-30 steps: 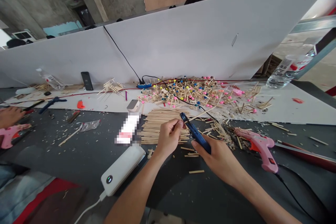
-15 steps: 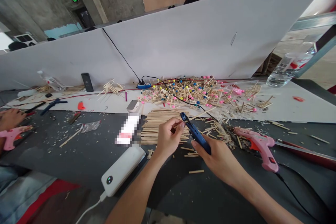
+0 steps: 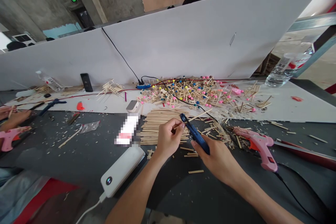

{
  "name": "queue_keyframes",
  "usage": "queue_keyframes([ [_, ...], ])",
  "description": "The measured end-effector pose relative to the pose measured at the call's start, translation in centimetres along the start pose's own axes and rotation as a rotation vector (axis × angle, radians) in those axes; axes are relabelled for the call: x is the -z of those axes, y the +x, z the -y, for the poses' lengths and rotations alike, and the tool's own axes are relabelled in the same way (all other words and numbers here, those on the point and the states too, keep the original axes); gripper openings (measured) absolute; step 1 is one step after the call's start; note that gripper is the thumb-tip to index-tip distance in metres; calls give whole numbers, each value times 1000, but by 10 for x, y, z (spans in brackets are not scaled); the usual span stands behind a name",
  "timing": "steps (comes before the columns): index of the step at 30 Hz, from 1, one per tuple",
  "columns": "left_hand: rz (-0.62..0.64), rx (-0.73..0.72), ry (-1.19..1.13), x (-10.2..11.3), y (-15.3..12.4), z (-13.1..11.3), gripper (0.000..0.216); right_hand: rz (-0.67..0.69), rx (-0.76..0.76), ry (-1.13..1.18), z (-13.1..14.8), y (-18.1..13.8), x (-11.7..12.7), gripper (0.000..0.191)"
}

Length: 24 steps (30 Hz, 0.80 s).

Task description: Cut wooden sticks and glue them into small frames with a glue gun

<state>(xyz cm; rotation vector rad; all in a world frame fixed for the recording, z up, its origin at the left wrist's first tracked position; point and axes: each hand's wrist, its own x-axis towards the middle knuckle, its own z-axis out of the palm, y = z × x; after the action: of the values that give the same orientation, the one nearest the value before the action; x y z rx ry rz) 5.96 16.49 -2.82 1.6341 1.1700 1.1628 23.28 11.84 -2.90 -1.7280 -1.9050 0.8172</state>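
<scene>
While closed, hands (image 3: 169,140) (image 3: 220,159) around stick (image 3: 201,114), blue tool (image 3: 195,133)

a head-worn camera looks forward and down, near the table (image 3: 86,154).

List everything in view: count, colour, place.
Hand tool: 1, blue, in right hand
Gripped stick: 1, pale, in left hand
Stick row: many, pale, partly behind left hand
Ball-tipped sticks: many, multicoloured tips, before panel
Glue guns: 2, pink, right and far left
Power bank: 1, white, left foreground
Pixelated item: 1, white, beyond power bank
Small box: 1, grey, beyond pixelated item
Plug strip: 1, blue, by panel
Stick model: 1, pale, back left
Phone: 1, black, by panel
Bottles: 2, clear, back left, back right
Panel: 1, white, across back
Table: 1, dark grey, below
Co-worker's hands: 2, bare, far left
Left hand: 1, bare, pinching stick
Right hand: 1, bare, around tool
</scene>
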Motion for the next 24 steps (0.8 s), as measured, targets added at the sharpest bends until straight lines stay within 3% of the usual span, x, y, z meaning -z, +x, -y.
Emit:
queue_keyframes([
  [17,16,75,-55,-7,-3,-1,38,16,-68,-28,4,-2,2,29],
  [24,58,199,-309,-7,1,1,44,-43,-15,-38,-2,3,-6,29],
])
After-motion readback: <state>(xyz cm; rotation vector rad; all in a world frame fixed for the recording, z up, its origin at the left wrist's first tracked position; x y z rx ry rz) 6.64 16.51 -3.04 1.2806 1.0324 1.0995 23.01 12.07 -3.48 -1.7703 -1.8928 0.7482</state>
